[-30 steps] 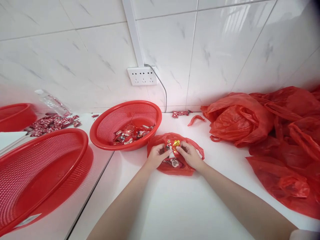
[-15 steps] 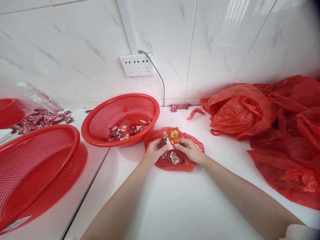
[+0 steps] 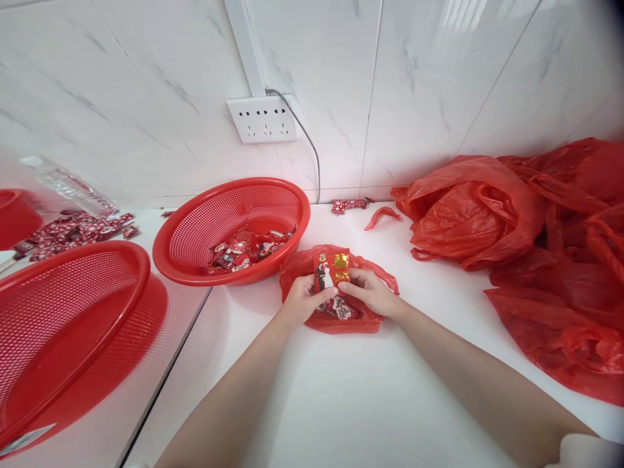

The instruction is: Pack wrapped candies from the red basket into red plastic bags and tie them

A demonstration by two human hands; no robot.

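Between my two hands is a small red packet (image 3: pixel 332 268) printed with a couple in wedding dress and gold characters. My left hand (image 3: pixel 303 299) pinches its left side, thumb in front and fingers behind. On the right side, my right hand (image 3: pixel 369 291) grips it the same way. Below the packet lies an opened red plastic bag (image 3: pixel 358 324) on the white table. Wrapped sweets (image 3: pixel 340 308) with white printed labels show inside the bag, just under my thumbs. My fingertips behind the packet are partly hidden.
A red mesh basket (image 3: pixel 168 257) with wrapped sweets stands left of the bag. Another red basket (image 3: pixel 141 260) is nearer on the left, with a pile of red wrappers (image 3: pixel 80 231) behind it. Crumpled red plastic bags (image 3: pixel 480 221) fill the right. A socket panel (image 3: pixel 263 120) is on the wall.
The packet stands slightly higher and more upright between my hands, showing more of its front. My hands stay in nearly the same place; the view has shifted slightly.
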